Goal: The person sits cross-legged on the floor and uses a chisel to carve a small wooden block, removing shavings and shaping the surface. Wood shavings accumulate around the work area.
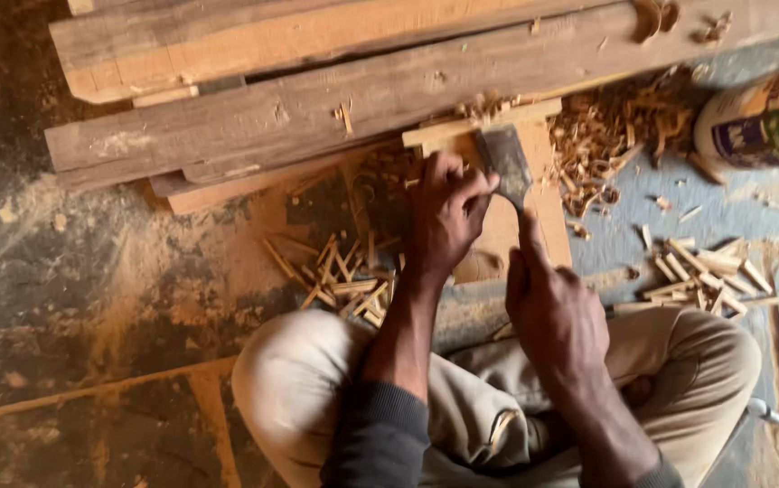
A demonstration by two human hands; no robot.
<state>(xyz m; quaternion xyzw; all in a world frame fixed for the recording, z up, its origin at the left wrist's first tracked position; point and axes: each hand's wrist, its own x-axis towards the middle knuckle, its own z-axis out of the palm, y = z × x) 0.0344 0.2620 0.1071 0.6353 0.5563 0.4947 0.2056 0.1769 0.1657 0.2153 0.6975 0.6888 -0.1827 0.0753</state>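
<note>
Crouching on a dusty workshop floor [64,298], a person is seen working a broad-bladed chisel [505,164] against a small pale wooden board [548,194], which is butted against a long dark timber beam [335,113]. The left hand [448,212] is closed around the upper part of the tool beside the blade, while the right hand [552,307] is wrapped around the lower end, its forefinger laid along the shaft. The blade is held tilted, its edge set on the board near the far end.

For a clean cut, the blade is best kept at a low, steady angle and guided by the forward hand, while pressure is supplied from behind; thin shavings are judged safer than deep bites. The board is steadied only by the beam, so a slip sideways looks possible, and fingers are best kept behind the edge.

Curled wood shavings [606,136] are heaped just beyond the board, and short split wood sticks [340,271] are scattered to either side of the knees.

At the right edge, a round tin can [751,122] is lying on its side, wrapped in a cream paper label with a blue panel and a green and orange patch; its wording is too blurred to make out.
</note>
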